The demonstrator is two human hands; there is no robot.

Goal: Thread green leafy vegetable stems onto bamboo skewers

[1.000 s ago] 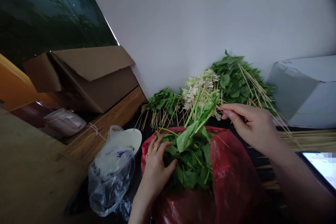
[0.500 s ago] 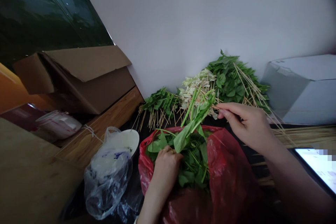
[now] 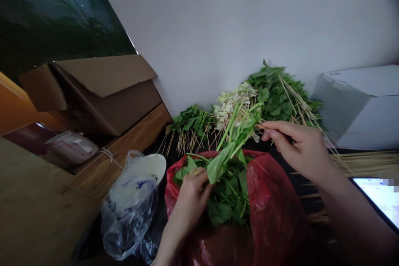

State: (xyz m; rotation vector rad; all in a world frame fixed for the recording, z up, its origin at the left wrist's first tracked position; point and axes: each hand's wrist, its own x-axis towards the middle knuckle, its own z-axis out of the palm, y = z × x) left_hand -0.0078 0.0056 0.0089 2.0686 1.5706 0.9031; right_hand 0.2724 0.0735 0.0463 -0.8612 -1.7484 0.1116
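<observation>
Between thumb and forefinger, my right hand (image 3: 296, 143) pinches the end of a thin wooden skewer (image 3: 259, 126). Leafy green stems (image 3: 238, 133) are threaded on it, and one broad leaf hangs down toward the bag. My left hand (image 3: 193, 193) is inside the mouth of a red plastic bag (image 3: 272, 191), its fingers curled onto the loose leafy greens (image 3: 229, 193) there. Its fingertips are partly hidden by leaves.
Skewered greens (image 3: 193, 122), pale cabbage skewers (image 3: 238, 97) and a larger green pile (image 3: 276, 91) lie along the wall. Bare skewers (image 3: 364, 160) and a lit phone (image 3: 374, 197) are at right, near a white box (image 3: 361, 106). At left are a bagged bowl (image 3: 131, 199) and a cardboard box (image 3: 115, 104).
My left hand has shifted slightly up and left over the greens, its fingers bending more. My right hand still holds the skewer in nearly the same place.
</observation>
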